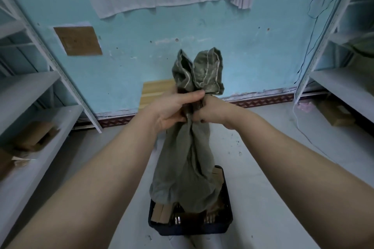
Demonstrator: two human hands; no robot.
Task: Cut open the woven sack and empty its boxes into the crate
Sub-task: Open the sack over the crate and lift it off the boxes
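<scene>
The sack is coarse, matt olive woven cloth with pale stitching. The dark crate looks like plastic, and the boxes in it are plain brown cardboard.

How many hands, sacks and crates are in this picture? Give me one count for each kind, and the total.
hands: 2 (left hand, right hand, both gripping the neck of the sack)
sack: 1
crate: 1
total: 4

Grey-green woven sack upended over dark crate of cardboard boxes
</scene>
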